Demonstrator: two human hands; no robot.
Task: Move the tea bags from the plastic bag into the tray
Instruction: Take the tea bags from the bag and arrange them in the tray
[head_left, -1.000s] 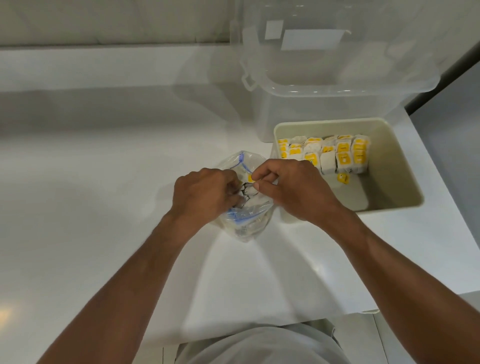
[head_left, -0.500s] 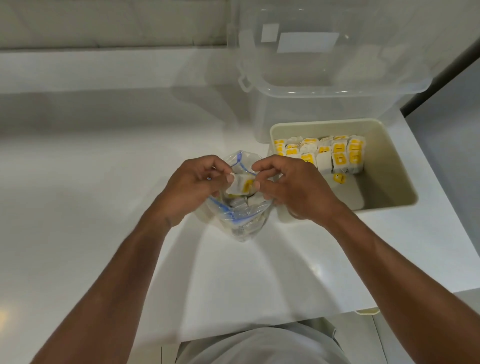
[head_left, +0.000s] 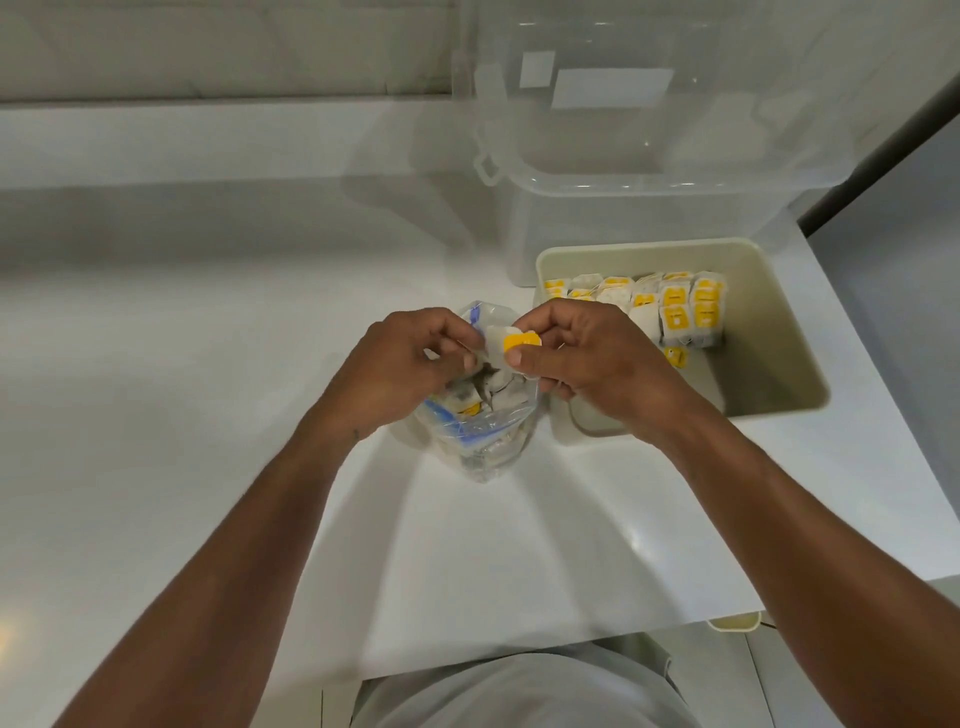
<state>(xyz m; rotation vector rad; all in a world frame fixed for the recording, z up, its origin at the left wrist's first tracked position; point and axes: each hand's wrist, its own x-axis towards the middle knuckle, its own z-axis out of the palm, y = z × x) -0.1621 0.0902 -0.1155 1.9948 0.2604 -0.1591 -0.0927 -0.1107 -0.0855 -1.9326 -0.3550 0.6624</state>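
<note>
Your glossy white counter (head_left: 208, 415), a thin clear crinkled plastic bag (head_left: 483, 447), soft white paper tea bags (head_left: 670, 306) (yellow paper tags), a smooth matt beige plastic tray (head_left: 779, 322), a frosted see-through plastic box (head_left: 649, 156) behind it

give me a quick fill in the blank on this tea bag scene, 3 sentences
1. The tea bag held between both hands has a tag coloured ____.
2. The plastic bag stands to the ____ of the tray.
3. The tea bags already in the tray are lined up along its ____ wall.

Missing words: yellow; left; far
</note>
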